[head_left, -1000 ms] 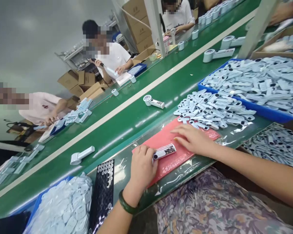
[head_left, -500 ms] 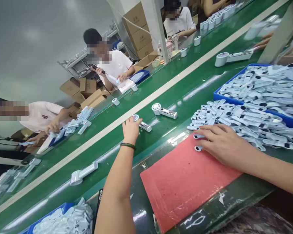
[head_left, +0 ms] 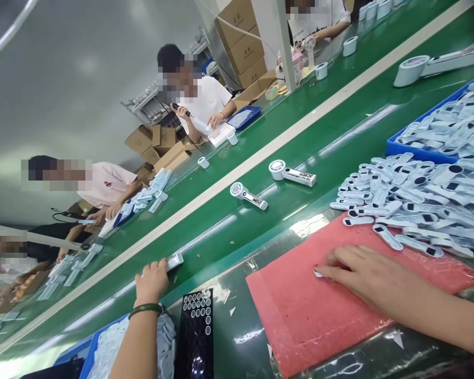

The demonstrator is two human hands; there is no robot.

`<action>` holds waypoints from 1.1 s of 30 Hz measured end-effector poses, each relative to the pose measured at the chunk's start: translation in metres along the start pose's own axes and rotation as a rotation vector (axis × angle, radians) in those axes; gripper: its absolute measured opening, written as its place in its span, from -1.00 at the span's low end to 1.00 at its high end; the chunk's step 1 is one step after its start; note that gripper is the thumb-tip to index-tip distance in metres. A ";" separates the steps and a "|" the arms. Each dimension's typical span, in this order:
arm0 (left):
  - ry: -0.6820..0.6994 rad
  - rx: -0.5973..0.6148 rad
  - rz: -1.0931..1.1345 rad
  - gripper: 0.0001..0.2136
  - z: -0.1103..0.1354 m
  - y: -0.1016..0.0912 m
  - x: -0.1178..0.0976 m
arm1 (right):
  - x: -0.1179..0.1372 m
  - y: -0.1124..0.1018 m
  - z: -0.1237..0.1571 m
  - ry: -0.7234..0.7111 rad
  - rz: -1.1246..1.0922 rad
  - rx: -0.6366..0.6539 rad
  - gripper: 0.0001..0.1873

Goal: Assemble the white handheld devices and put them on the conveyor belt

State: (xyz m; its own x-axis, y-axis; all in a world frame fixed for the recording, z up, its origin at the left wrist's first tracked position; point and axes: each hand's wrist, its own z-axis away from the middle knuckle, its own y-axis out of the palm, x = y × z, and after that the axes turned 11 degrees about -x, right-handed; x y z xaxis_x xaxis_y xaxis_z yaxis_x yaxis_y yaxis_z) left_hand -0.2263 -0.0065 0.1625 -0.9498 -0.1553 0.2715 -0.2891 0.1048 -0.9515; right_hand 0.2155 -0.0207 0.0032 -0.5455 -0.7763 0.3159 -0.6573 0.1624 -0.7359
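My left hand (head_left: 152,281) is closed over a white handheld fan lying on the green conveyor belt; only the fan's handle end (head_left: 176,261) shows past my fingers. Over the red mat (head_left: 296,295), my right hand (head_left: 355,271) is closed in a pinch on a small light-blue plastic piece (head_left: 318,273), mostly hidden by the fingers. Just beyond that hand, a pile of light-blue handle covers (head_left: 411,195) with dark oval windows spills onto the mat's far edge. Two more handheld fans, one nearer (head_left: 248,196) and one farther (head_left: 294,173), lie on the belt with their handle insides exposed.
A blue tray (head_left: 418,151) of covers stands at right, another blue bin (head_left: 90,351) of white parts at lower left. Beside it lies a black sheet (head_left: 193,342) with round stickers. Another fan (head_left: 413,71) lies up the belt (head_left: 205,237). Several co-workers sit across.
My left hand has left the fans mid-belt and reached the one farther down at left. My right hand has drawn back from the pile onto the mat with a piece. The view has shifted.
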 end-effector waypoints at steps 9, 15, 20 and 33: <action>0.095 -0.024 -0.049 -0.65 0.027 -0.021 -0.013 | 0.001 -0.005 0.007 0.064 -0.009 -0.033 -0.70; 0.378 -0.051 0.007 -0.80 0.062 -0.024 -0.099 | 0.016 -0.033 -0.016 0.153 -0.209 -0.102 -0.73; 0.562 -0.139 0.372 -0.74 0.099 -0.005 -0.190 | 0.035 -0.053 -0.033 0.093 -0.231 -0.131 -0.80; 0.490 -0.152 1.021 -0.89 0.102 0.011 -0.203 | 0.046 -0.023 -0.030 0.149 -0.180 0.055 -0.89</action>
State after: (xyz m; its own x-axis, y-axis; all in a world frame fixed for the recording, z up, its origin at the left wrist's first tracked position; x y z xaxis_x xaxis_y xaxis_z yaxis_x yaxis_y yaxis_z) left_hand -0.0246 -0.0736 0.0827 -0.6846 0.4669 -0.5597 0.6647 0.0850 -0.7422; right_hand 0.1900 -0.0419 0.0529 -0.4953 -0.6905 0.5271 -0.7240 -0.0073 -0.6898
